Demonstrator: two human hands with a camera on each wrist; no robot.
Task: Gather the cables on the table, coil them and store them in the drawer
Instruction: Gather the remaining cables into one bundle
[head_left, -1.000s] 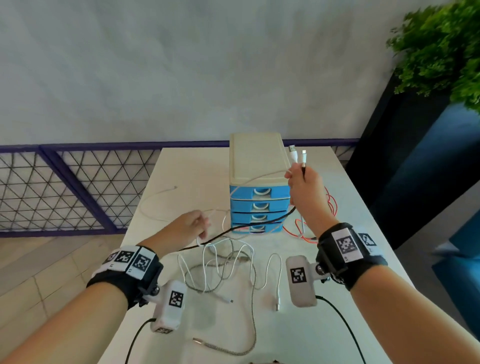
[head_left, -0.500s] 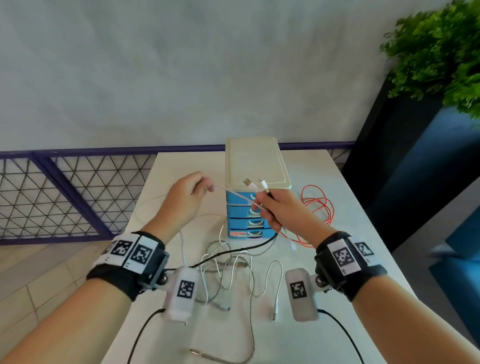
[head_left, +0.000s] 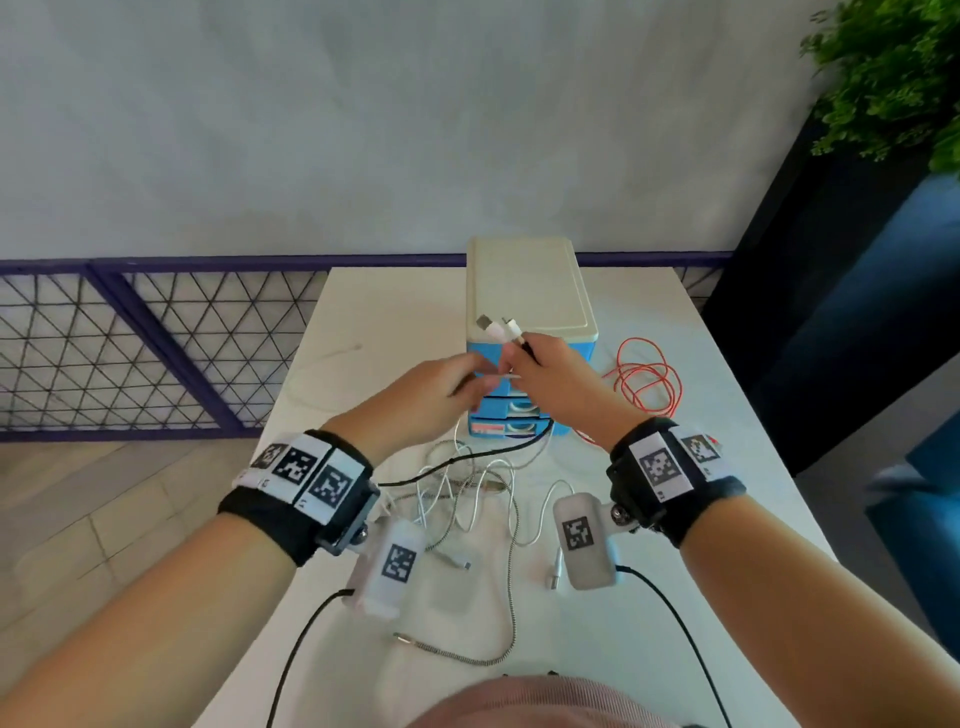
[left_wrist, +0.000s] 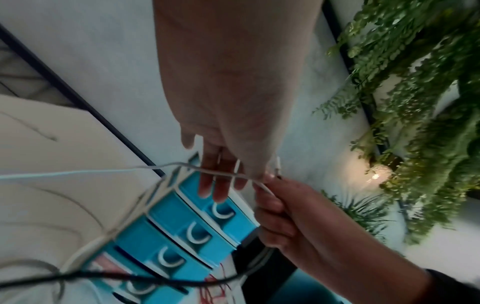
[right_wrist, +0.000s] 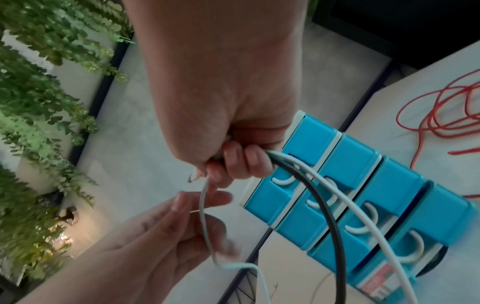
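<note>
My right hand (head_left: 519, 358) is raised in front of the blue drawer unit (head_left: 524, 280) and grips a bundle of cable ends, whose white plugs (head_left: 500, 328) stick up above the fist. From that fist hang a black cable (right_wrist: 335, 236) and a thicker white cable (right_wrist: 363, 216). My left hand (head_left: 475, 382) has come up against the right hand. It pinches a thin white cable (right_wrist: 203, 216) between thumb and nearly straight fingers. That cable trails off to the left (left_wrist: 103, 170). All the drawers (left_wrist: 182, 216) look closed.
A tangle of white cables (head_left: 467, 493) and a braided cable (head_left: 506, 613) lie on the white table (head_left: 727, 467) below my wrists. A loose red cable (head_left: 647, 382) lies to the right of the drawers. A railing, a wall and plants (head_left: 893, 78) border the table.
My left hand rose from the table, drew the thin white cable up and left, then moved right to meet the right hand. The right hand came down and left, in front of the drawers.
</note>
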